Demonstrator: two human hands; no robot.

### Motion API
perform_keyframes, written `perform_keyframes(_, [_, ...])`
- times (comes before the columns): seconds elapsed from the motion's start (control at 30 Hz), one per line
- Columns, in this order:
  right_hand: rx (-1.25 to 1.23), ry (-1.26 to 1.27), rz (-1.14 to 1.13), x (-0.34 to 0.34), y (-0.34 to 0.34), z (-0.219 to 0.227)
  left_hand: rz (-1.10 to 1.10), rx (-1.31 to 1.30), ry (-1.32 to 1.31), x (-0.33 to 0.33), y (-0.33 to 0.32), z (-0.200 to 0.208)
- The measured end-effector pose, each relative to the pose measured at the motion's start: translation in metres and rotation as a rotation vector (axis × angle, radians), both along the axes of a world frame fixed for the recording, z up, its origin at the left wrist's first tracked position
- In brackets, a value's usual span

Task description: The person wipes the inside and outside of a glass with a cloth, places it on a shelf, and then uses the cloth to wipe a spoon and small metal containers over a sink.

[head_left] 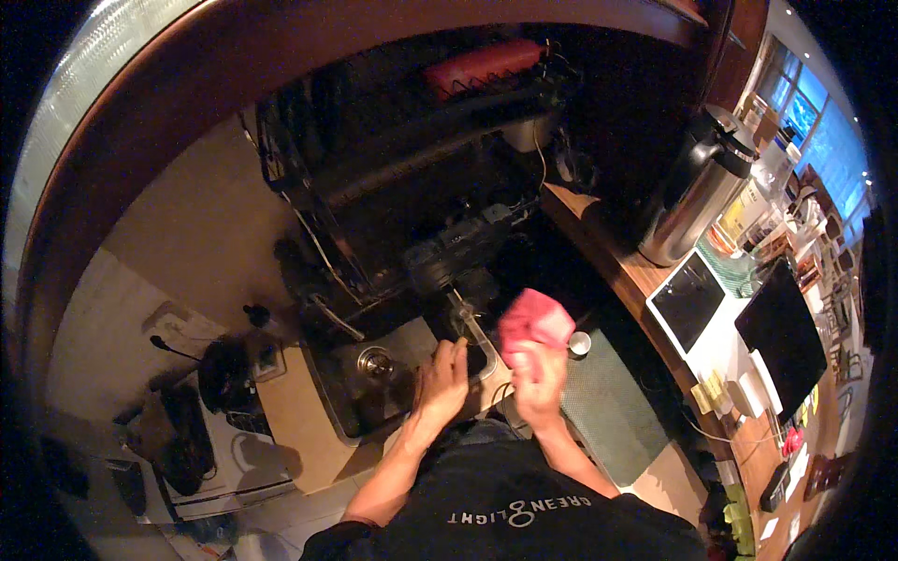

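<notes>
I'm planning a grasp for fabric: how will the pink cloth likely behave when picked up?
Probably floppy: the pink cloth looks bunched at the right hand. Likely light too, as one hand holds it.

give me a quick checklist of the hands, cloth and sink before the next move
1. Red cloth held in the right hand: ok, though both are motion-blurred.
2. Left hand free: cannot tell; its fingers curl at the right side of the sink, and any contact is unclear.
3. Metal drain in view, not covered by a hand: ok.
4. Space around the cloth clear: not ok; a small round white item sits close to its right.
5. Steel jug away from both hands: ok.
</notes>
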State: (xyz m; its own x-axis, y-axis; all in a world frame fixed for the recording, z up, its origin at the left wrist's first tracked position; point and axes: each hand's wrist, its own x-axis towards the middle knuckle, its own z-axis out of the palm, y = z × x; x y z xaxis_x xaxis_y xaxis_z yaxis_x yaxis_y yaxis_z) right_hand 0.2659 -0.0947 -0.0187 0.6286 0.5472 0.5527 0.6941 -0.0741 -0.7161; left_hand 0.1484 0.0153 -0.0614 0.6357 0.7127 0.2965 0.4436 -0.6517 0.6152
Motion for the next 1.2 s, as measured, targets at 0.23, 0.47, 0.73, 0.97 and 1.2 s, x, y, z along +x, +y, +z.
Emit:
perform_keyframes(0.23, [0.070,-0.050,0.173,0.025,0.030,0.006,-0.321,-0.098,-0.006,-0.002,-0.019,0.043])
perform_keyframes(0.47, [0.194,1.417,0.893,0.081,0.016,-0.016,-0.520,-0.214,-0.150,-0.005,-0.015,0.045])
perform_keyframes(0.73, [0.080,1.270,0.753,0.098,-0.009,-0.079,-0.402,-0.287,-0.036,0.009,-0.015,0.049])
perform_keyframes(0.97, [-0.192,1.320,0.783,0.091,-0.072,-0.089,-0.117,0.134,-0.012,0.018,0.025,0.112])
perform_keyframes(1.2, [-0.160,1.408,0.675,0.086,-0.093,-0.097,0.311,0.291,0.175,0.094,0.148,0.153])
